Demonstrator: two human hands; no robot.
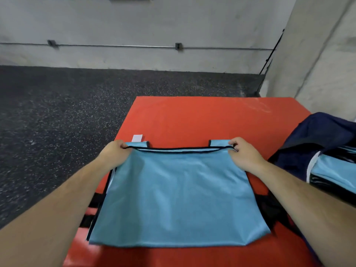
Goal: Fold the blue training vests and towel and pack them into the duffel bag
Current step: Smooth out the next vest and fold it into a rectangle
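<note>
A light blue training vest (179, 197) with black trim lies folded in half on the red mat (202, 118), its folded edge toward me. My left hand (113, 153) pinches its far left corner and my right hand (242, 153) pinches its far right corner, both at the black-trimmed edge. A white label (137, 137) sticks out beyond the far left strap. At the right stands the dark navy duffel bag (316, 139), open, with folded light blue fabric (335, 168) inside it.
The red mat sits on a dark speckled rubber floor (57, 122). A grey concrete wall (134, 26) with a thin conduit runs along the back, and a concrete pillar (323, 64) rises at the right behind the bag. Black straps (92, 209) show under the vest's left side.
</note>
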